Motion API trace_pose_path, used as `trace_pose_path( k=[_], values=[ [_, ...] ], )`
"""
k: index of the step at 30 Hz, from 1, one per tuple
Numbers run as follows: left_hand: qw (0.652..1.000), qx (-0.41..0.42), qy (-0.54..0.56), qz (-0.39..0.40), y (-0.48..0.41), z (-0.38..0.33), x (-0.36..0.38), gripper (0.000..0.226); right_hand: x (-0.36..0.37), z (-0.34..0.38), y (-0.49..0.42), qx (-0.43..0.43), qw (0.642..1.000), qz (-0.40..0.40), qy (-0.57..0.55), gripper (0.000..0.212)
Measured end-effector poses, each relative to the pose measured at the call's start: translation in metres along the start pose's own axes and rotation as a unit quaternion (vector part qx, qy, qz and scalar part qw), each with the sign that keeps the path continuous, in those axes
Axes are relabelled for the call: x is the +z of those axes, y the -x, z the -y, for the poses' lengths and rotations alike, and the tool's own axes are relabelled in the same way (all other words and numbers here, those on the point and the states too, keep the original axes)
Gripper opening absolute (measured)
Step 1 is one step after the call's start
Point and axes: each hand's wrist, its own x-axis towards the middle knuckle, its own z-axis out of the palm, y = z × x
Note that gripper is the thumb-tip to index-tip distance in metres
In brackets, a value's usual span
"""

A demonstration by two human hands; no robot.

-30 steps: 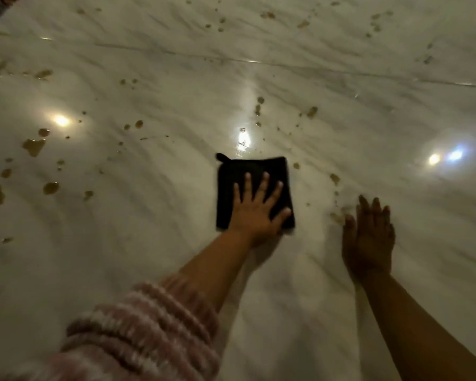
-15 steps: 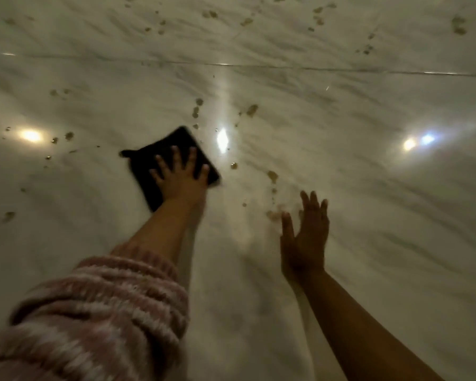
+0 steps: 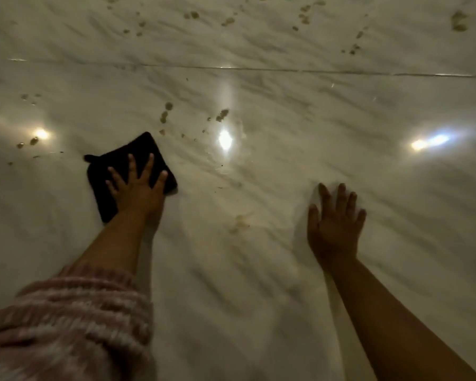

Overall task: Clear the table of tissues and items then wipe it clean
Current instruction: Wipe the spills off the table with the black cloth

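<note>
Left of centre, the left hand (image 3: 138, 188) presses a black cloth (image 3: 127, 174) flat on the marble table (image 3: 259, 270), fingers spread. The right hand (image 3: 334, 224) lies flat at lower right, fingers straight. Brown stains (image 3: 165, 116) dot the upper frame.

Left hand (image 3: 138, 192) flat on black cloth (image 3: 109, 174), right hand (image 3: 334, 224) flat on stained marble table (image 3: 259, 298).

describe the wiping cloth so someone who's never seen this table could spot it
On the pale marble table, look just left of the middle light reflection. There the left hand presses flat on a square black cloth, the only large dark shape among small brown spots.
</note>
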Motion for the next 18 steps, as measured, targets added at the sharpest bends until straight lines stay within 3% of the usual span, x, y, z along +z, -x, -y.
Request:
trace_pose_path(
  k=[2, 6, 8, 10, 12, 15, 18],
  values=[
    [1.0, -0.013, 0.002, -0.002, -0.002, -0.043, 0.007, 0.06, -0.001, 0.0, 0.0, -0.001, 1.0, -0.005, -0.009, 0.059],
    [0.985, 0.168, -0.023, 0.008, 0.059, -0.14, 0.044, 0.057, -0.004, 0.002, 0.001, -0.009, 1.0, 0.01, -0.025, 0.059],
    [0.966, 0.252, -0.036, 0.036, 0.094, -0.154, 0.056, 0.056, -0.006, 0.002, 0.0, -0.01, 0.999, 0.009, -0.039, 0.056],
    [0.961, 0.27, -0.05, 0.032, 0.096, -0.129, 0.055, 0.06, -0.008, 0.001, 0.001, -0.016, 0.999, 0.014, -0.049, 0.054],
    [0.978, 0.207, -0.038, -0.004, 0.075, -0.086, 0.044, 0.066, -0.01, 0.0, 0.002, -0.02, 0.998, 0.022, -0.055, 0.054],
    [0.999, 0.017, 0.006, -0.04, 0.046, -0.025, 0.021, 0.055, -0.011, 0.001, 0.002, -0.023, 0.998, 0.015, -0.061, 0.055],
    [0.994, -0.107, 0.011, -0.032, 0.031, -0.034, 0.015, 0.054, -0.008, 0.0, 0.0, -0.025, 0.997, 0.019, -0.064, 0.056]
  ],
)
